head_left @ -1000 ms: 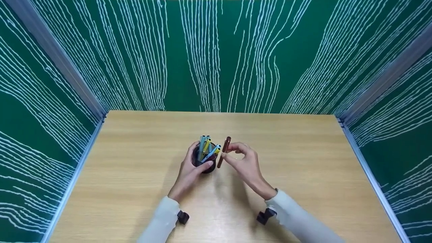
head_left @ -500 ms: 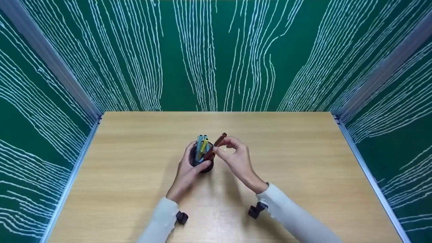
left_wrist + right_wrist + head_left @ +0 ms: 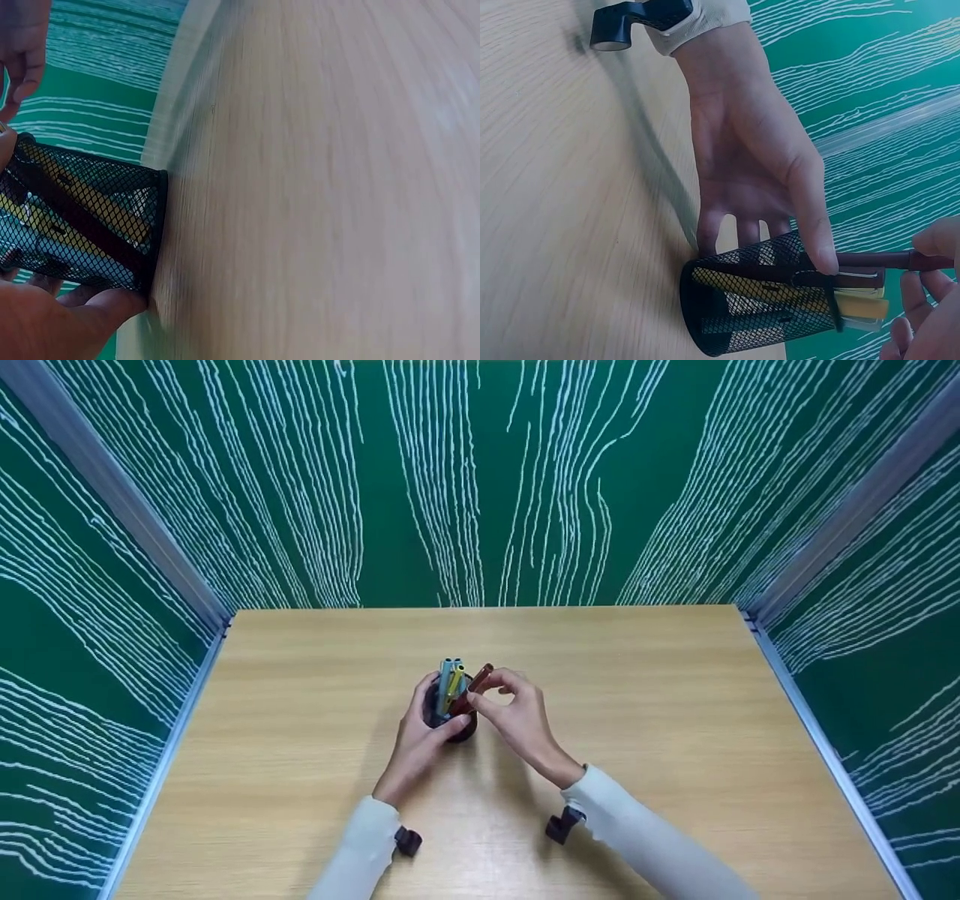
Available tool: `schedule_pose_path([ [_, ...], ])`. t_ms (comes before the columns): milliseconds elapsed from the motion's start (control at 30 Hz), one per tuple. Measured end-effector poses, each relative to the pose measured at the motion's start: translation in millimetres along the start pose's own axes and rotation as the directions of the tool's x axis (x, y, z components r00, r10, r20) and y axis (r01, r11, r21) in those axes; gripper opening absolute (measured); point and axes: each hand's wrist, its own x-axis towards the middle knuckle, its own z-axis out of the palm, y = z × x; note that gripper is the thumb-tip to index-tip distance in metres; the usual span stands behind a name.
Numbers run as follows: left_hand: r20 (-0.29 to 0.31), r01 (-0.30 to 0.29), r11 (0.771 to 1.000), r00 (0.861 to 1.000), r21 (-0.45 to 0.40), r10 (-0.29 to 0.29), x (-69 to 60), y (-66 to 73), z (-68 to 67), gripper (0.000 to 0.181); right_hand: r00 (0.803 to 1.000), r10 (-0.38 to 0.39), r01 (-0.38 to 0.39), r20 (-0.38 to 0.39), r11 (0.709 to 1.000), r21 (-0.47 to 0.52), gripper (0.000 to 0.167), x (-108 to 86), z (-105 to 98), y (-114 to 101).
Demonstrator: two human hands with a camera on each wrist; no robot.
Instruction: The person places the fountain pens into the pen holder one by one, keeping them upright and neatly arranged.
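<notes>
A black mesh pen holder (image 3: 468, 732) is at the middle of the table, and my left hand (image 3: 411, 746) grips it around the side, thumb near its rim. Its base is at the tabletop in the left wrist view. Light blue pens (image 3: 444, 686) and a yellow pen (image 3: 454, 681) stand inside, along with a dark pen (image 3: 855, 279) leaning against the mesh. My right hand (image 3: 523, 724) pinches a dark red pen (image 3: 482, 676) by its upper part. This pen tilts to the right, its lower end within the holder's mouth; the tip is hidden.
The light wooden table (image 3: 300, 660) is bordered at the back and sides by green walls (image 3: 525, 510) with white wavy lines. Grey posts stand at the corners. A small black camera (image 3: 561, 825) hangs at the right wrist, another (image 3: 407, 841) at the left.
My right hand has moved left, bringing the dark red pen from beside the holder over its mouth and then lower into it. The left hand has kept its grip on the holder.
</notes>
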Motion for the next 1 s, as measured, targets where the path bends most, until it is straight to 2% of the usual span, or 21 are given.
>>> schedule_pose_path([
  [200,0.028,-0.014,1.0,0.999,0.009,0.014,1.1,-1.4,1.9,0.088,1.0,0.008,-0.008,-0.008,1.0,-0.01,0.011,-1.3,3.3,1.5],
  [633,0.026,-0.024,0.999,0.999,0.023,0.024,0.3,-1.4,0.4,0.088,1.0,0.008,-0.009,-0.008,0.999,-0.032,0.012,-3.0,6.2,0.8],
  [900,0.029,0.013,0.999,0.999,0.037,-0.014,-0.3,-1.3,-2.7,0.092,1.0,0.0,-0.001,-0.009,0.999,-0.038,0.013,-4.5,5.2,1.1],
  [1000,0.019,0.004,0.999,1.0,0.04,-0.005,0.0,-1.0,-4.5,0.093,1.0,-0.018,0.018,-0.009,1.0,-0.025,0.013,-4.6,2.8,0.8],
])
